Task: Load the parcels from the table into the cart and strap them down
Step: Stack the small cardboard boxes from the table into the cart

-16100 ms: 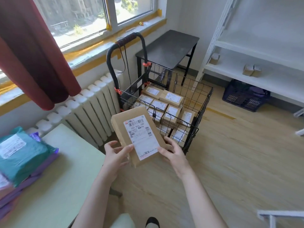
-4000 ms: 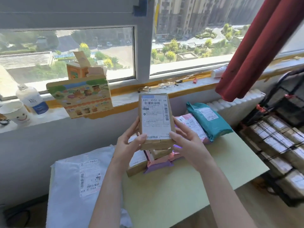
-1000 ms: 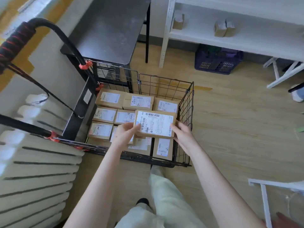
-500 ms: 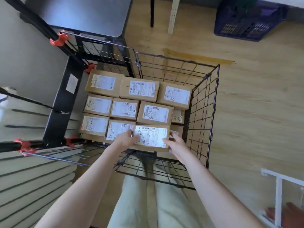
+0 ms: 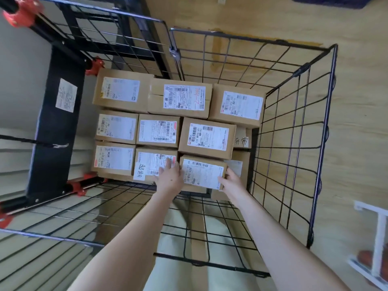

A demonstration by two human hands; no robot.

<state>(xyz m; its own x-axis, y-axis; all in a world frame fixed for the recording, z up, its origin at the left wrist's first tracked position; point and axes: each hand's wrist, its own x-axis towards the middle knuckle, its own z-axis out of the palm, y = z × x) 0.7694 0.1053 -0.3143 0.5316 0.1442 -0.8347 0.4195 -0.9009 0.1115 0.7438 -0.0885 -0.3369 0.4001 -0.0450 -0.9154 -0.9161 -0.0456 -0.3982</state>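
Left grip (image 5: 170, 177) spread: fingers fairly straight over neighbour box (image 5: 151, 162), thumb side against parcel (image 5: 201, 175) left edge. Right grip (image 5: 232, 181) pinches parcel's right edge, thumb on label. Parcel is inside wire cart (image 5: 294, 143), near-right corner, atop lower box. Beyond: labelled boxes (image 5: 206, 137) in rows, label-up. Wood floor (image 5: 357, 122) past cart.

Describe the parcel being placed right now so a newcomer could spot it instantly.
Look into the black wire-mesh cart, packed with brown cardboard parcels in rows. In the row nearest the person, take the rightmost top parcel. It alone sits between the left hand and right hand; its left neighbour carries a handwritten white slip.
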